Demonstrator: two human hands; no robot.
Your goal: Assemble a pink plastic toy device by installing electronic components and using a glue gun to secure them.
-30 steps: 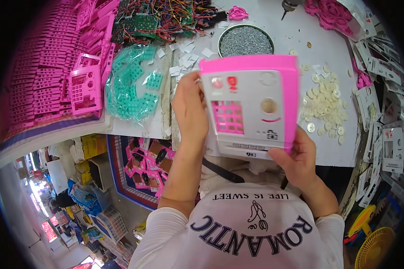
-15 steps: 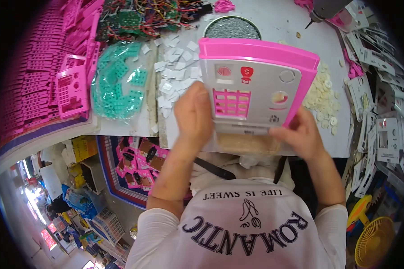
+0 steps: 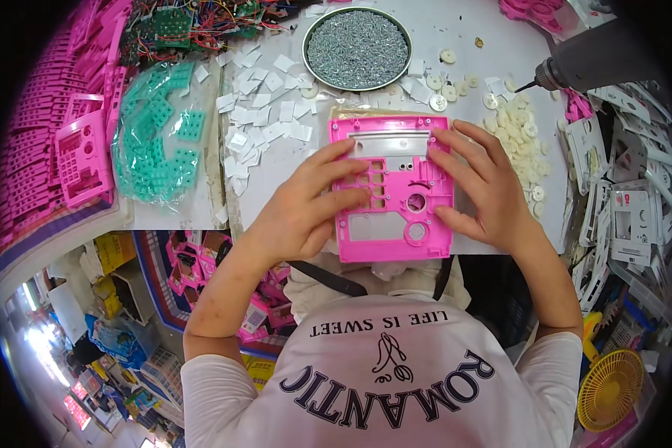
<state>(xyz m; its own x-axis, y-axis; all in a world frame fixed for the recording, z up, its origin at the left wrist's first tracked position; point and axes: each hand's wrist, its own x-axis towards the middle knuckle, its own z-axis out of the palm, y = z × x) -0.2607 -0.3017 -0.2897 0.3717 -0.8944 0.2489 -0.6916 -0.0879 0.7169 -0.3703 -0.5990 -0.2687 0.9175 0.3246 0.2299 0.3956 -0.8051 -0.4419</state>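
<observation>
A pink plastic housing panel (image 3: 393, 200) lies near the table's front edge with its inner side up, showing button holes, round openings and screw posts. My left hand (image 3: 300, 209) grips its left edge, fingers reaching over the button grid. At the opposite edge, my right hand (image 3: 487, 187) holds the panel with its fingertips curled on the rim. A beige pad or block (image 3: 366, 112) shows partly beneath the panel; the rest of it is covered.
Beyond the panel stands a round tin of screws (image 3: 358, 48). White square pieces (image 3: 269, 112) and cream discs (image 3: 511, 127) flank it. A dark screwdriver (image 3: 567, 71) juts in at right. Green keypads in a bag (image 3: 157, 142) and stacked pink panels (image 3: 82, 157) are left.
The panel was held up with its white printed front visible. It has been turned over and lowered onto the table, inner side up, with both hands still on it.
</observation>
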